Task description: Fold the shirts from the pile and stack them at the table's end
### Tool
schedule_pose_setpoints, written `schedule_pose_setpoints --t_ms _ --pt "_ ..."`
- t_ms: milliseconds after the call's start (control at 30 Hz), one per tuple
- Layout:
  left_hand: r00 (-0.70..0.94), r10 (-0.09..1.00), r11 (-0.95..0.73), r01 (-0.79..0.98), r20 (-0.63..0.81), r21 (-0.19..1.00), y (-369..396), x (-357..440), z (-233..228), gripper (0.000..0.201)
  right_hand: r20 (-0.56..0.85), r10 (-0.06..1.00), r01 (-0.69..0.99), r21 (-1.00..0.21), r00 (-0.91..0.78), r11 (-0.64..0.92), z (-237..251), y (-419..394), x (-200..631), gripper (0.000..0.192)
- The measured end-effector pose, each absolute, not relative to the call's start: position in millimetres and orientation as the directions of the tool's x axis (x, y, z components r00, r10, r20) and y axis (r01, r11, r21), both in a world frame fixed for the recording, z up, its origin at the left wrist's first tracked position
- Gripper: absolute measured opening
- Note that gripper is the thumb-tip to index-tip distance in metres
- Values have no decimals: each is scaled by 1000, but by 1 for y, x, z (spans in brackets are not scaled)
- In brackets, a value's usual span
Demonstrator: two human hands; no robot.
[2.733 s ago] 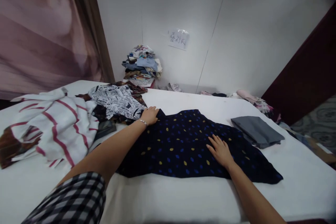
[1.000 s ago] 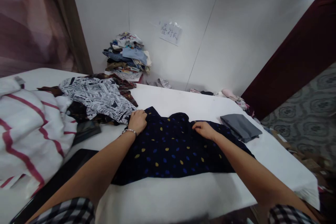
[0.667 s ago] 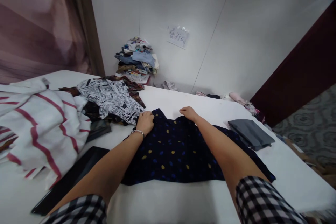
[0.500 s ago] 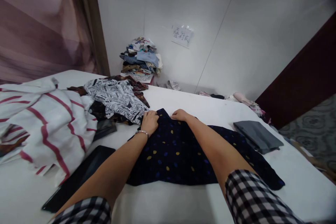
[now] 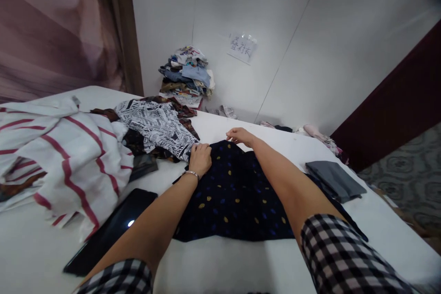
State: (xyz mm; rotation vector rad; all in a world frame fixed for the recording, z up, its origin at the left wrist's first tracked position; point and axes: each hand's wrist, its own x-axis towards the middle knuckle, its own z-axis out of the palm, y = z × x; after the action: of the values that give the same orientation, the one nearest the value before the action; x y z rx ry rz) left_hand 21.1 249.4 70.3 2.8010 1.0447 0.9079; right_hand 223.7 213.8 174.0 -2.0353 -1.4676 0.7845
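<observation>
A dark navy garment (image 5: 220, 202) with yellow and blue spots lies spread on the white table (image 5: 206, 266) in front of me. My left hand (image 5: 200, 160) is closed on its far left edge, with a bracelet at the wrist. Just above the garment's far edge is my right hand (image 5: 240, 136), its fingers loosely extended and slightly apart. My right forearm crosses over the garment and hides part of it. Close to my left fingers lies a white garment with black lettering (image 5: 161, 124).
At left are a white cloth with red stripes (image 5: 79, 156) and a black glossy flat object (image 5: 110, 229). A folded grey garment (image 5: 336, 179) lies at right. Beyond the table stands a clothes stack (image 5: 188, 76), below a handwritten sign (image 5: 242, 48) on the wall.
My right hand has risen and moved slightly away from the garment. The garment's far edge, a narrow peak before, is now spread wider toward the right. My left hand stays at its edge.
</observation>
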Motion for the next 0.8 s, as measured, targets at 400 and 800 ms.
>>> schedule_pose_setpoints --t_ms 400,800 --pt "717 521 -848 496 464 185 252 20 73 21 -183 889 695 -565 421 -445 137 224 220 19" --pt "709 500 -857 490 497 162 252 19 70 22 91 821 706 -569 564 -422 148 256 230 2"
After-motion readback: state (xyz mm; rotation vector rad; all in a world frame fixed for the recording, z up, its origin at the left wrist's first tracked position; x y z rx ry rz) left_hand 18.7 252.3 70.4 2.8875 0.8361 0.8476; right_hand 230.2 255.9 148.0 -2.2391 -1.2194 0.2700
